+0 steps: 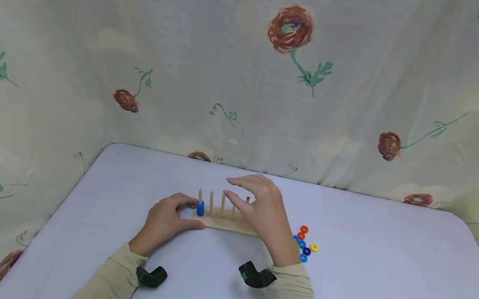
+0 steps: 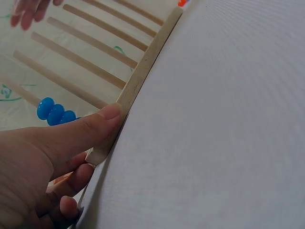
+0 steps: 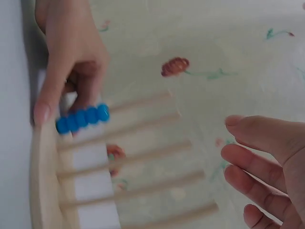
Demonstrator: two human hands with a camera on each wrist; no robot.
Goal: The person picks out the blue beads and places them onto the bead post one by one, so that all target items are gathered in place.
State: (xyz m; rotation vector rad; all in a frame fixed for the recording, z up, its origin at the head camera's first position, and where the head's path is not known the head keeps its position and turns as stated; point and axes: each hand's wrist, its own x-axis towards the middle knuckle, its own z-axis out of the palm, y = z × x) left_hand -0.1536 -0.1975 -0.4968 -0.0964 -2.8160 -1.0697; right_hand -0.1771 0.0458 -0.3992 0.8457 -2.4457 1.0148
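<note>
A wooden peg rack (image 1: pixel 226 226) with several upright pegs stands on the table. Blue beads (image 3: pixel 82 119) are stacked on the peg at its left end. My left hand (image 1: pixel 166 219) grips that end of the base, its thumb along the front edge in the left wrist view and fingers behind. Above the pegs hovers my right hand (image 1: pixel 265 207), thumb and fingers apart. Nothing shows between them in the right wrist view. Loose beads lie right of the rack, among them orange (image 1: pixel 304 229), yellow (image 1: pixel 314 248), purple (image 1: pixel 307 251) and blue ones, partly hidden by the right wrist.
The table (image 1: pixel 389 283) has a white cover. A flowered cloth (image 1: pixel 347 110) hangs behind it and along the sides. Each wrist wears a black camera mount, such as the right one (image 1: pixel 257 275).
</note>
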